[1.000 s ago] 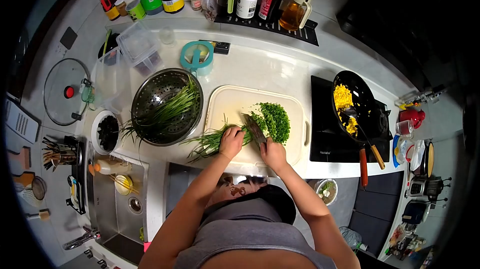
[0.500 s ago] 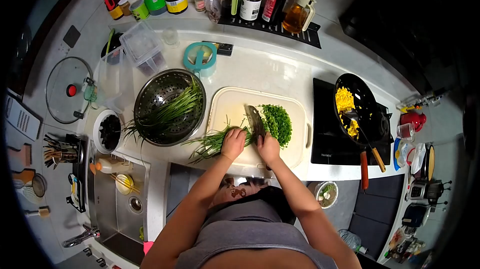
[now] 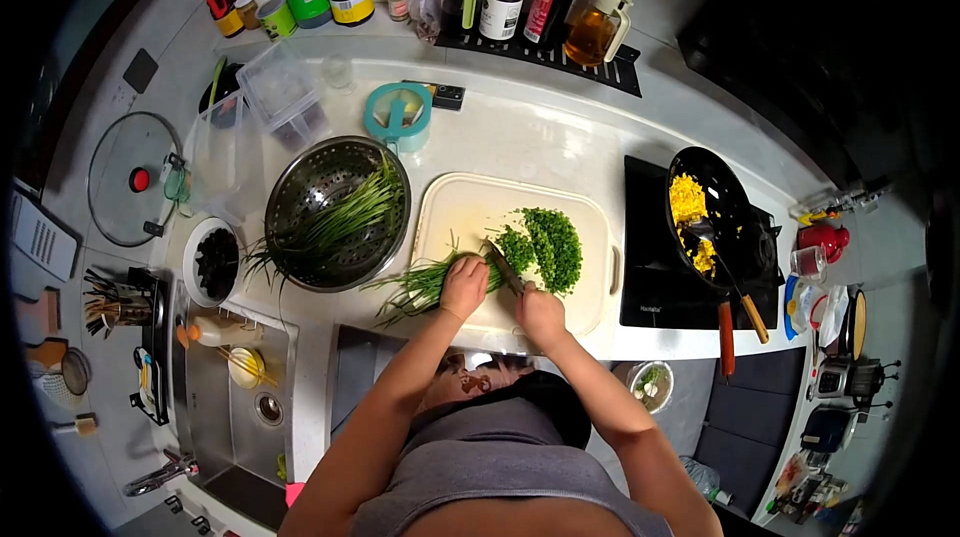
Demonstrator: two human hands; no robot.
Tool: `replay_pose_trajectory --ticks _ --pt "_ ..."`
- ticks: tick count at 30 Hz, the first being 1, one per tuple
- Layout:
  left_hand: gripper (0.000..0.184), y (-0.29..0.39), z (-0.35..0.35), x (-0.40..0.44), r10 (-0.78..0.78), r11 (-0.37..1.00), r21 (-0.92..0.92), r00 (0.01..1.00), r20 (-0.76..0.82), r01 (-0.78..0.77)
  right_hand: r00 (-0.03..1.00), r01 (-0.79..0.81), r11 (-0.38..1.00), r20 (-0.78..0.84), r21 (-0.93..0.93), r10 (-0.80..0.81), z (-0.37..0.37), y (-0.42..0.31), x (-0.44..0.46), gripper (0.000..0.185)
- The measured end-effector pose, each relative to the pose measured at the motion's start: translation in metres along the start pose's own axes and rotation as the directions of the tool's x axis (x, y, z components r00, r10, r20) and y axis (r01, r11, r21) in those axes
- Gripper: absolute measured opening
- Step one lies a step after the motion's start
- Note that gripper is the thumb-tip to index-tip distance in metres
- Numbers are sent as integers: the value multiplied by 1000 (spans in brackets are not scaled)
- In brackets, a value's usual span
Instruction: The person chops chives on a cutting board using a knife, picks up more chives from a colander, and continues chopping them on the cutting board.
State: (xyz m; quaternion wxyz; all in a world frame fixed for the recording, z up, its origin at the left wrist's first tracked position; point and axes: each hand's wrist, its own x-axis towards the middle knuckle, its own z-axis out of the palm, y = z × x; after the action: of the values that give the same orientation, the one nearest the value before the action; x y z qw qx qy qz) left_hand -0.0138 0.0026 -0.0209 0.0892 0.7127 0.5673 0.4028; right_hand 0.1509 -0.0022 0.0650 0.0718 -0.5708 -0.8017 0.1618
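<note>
White tabletop (image 3: 500, 132) below, the right hand (image 3: 542, 318), gripping the knife (image 3: 506, 267), has turned it edge-on beside chives (image 3: 415, 290) the left hand's (image 3: 465, 282) fingers pin, apparently mid-slice.

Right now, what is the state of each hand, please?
Left hand: closed over the green stalks, holding them.
Right hand: closed, holding the knife.

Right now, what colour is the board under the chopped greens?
The board is pale cream; the head view, the only one, shows it best.
</note>
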Motion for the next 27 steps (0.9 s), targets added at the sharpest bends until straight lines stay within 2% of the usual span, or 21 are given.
replay_pose_trajectory --ticks 4,7,11,20,23,27 --pt "7 1 -1 2 15 1000 22 1000 -9 -15 993 -40 995 -105 89 50 20 -4 12 19" --pt "8 1 -2 3 37 999 4 999 -22 -37 976 -148 973 -130 176 173 22 1 22 21" --pt "8 0 -2 0 42 999 -22 999 -13 -43 980 -114 974 -136 197 142 14 9 17 23" --pt "7 -1 1 0 18 1000 0 1000 -10 -18 1000 -22 1000 20 -7 22 -13 -5 -9 21" --pt "6 3 -4 2 21 1000 -10 1000 -16 -21 1000 5 1000 -20 -23 -5 9 -3 -2 18" --pt "5 3 -3 2 16 1000 -8 1000 -25 -16 996 -44 997 -69 66 48 22 -7 14 19"
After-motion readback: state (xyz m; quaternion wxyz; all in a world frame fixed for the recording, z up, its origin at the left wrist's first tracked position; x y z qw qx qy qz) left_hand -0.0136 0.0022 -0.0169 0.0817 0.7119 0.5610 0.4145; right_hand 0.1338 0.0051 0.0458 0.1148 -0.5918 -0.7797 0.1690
